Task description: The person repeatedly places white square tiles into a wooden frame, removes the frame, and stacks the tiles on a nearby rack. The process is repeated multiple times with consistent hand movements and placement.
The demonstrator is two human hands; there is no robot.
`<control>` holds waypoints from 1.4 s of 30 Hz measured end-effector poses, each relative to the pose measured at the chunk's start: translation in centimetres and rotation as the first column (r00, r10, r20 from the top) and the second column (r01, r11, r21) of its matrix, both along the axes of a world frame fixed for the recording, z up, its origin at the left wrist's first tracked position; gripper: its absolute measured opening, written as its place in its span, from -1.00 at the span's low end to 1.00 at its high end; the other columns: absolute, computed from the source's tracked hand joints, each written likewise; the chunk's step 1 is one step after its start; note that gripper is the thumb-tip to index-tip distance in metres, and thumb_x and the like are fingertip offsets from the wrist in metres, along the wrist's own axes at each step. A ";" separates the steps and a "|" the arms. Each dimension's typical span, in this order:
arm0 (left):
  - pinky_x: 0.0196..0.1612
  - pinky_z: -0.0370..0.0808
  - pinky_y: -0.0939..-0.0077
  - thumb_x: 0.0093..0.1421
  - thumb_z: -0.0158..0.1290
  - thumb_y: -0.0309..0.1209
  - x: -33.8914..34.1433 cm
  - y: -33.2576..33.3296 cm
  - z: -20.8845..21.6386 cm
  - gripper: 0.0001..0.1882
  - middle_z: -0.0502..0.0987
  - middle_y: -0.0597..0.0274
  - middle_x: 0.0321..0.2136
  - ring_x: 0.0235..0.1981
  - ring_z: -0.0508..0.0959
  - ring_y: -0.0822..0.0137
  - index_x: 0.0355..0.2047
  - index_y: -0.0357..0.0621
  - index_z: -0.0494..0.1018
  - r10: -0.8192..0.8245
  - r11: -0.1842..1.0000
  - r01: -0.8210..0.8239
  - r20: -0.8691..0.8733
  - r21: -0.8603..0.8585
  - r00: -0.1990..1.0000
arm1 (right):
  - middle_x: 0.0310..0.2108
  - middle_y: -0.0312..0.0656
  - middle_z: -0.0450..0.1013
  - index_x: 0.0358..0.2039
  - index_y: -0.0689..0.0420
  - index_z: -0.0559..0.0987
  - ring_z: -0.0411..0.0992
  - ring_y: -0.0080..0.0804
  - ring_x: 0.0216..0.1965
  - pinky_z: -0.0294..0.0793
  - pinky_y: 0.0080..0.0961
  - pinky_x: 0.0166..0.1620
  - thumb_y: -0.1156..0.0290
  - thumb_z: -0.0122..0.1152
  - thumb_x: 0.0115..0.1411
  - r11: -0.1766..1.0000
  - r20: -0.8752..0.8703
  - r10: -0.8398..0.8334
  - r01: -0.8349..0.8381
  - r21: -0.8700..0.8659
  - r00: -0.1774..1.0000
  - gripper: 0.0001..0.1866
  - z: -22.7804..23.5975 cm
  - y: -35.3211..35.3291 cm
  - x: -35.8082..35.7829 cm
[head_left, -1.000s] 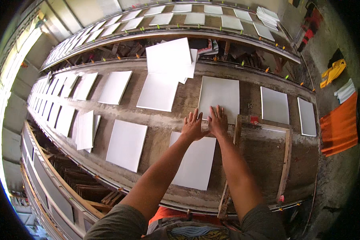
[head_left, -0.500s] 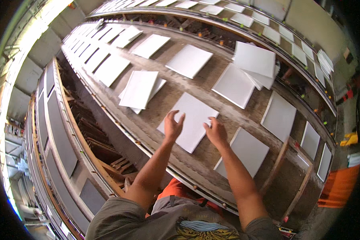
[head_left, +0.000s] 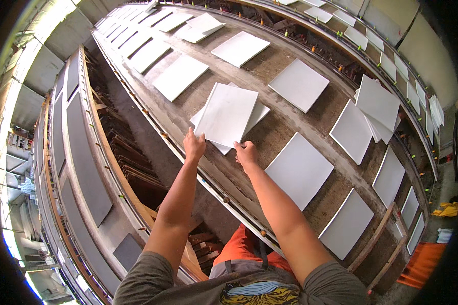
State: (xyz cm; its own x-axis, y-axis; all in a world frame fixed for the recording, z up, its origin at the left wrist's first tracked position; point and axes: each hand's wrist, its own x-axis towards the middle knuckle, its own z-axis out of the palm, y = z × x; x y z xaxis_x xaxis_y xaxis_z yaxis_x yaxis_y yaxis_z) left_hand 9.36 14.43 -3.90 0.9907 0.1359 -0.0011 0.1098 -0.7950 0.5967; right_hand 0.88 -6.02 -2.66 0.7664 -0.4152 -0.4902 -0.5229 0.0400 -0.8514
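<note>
One white sheet (head_left: 226,116) atop a lower sheet (head_left: 258,117), surface (head_left: 268,136) near side | left hand (head_left: 194,146): fingers slightly parted at near left corner; right hand (head_left: 246,154): fingers curled at near right corner; grip cannot be told

Passable table strip (head_left: 267,141) (bare, narrow) between sheet pile (head_left: 226,114) and neighbouring sheet (head_left: 300,170)

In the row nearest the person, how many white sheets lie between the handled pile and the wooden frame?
2 showing: one white sheet right of the right hand, another sheet beside the wooden frame; any underneath would be hidden.
</note>
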 end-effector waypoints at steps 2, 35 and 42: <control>0.21 0.38 0.10 0.26 0.17 -0.07 0.7 -0.8 0.9 -0.28 0.49 -0.34 0.07 0.13 0.47 -0.20 0.22 -0.41 0.33 0.026 1.000 -0.026 0.020 0.011 0.999 | -0.52 -0.18 0.50 -0.25 0.27 0.46 0.49 -0.44 -0.62 0.52 -0.45 -0.56 0.26 0.33 0.24 0.990 0.068 -0.019 0.029 -0.137 0.997 -0.67 -3.9 -0.2 1.5; -0.11 0.54 0.21 0.24 0.21 0.04 -39.2 -41.5 27.0 -0.41 0.66 -0.07 -0.23 -0.20 0.64 0.06 0.04 -0.23 0.53 -0.962 0.266 0.940 -0.003 -0.215 0.272 | -0.05 -0.15 0.54 0.15 0.19 0.47 0.48 -0.28 0.01 0.41 -0.34 0.14 0.19 0.43 0.19 0.806 0.315 0.014 0.176 -0.565 0.949 -0.41 27.5 -43.6 -52.9; -0.33 0.49 0.41 0.40 0.03 0.05 -54.9 -49.6 21.4 -0.39 0.58 0.21 -0.43 -0.42 0.50 0.43 -0.16 -0.43 0.54 -0.813 0.280 0.489 0.066 -0.826 0.578 | 0.25 0.12 0.29 0.27 0.17 0.29 0.20 0.07 0.33 0.18 -0.08 0.34 0.05 0.42 0.15 0.461 0.576 -0.357 0.675 -0.576 0.735 -0.19 24.1 -47.9 -66.8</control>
State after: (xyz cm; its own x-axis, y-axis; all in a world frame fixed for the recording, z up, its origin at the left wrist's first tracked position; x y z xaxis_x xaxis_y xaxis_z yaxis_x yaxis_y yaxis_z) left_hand -45.52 -35.18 17.52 0.6382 -0.7684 -0.0477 0.0648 -0.0081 0.9979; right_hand -65.95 -53.97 21.47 0.3130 -0.8631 0.3965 -0.3059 -0.4868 -0.8182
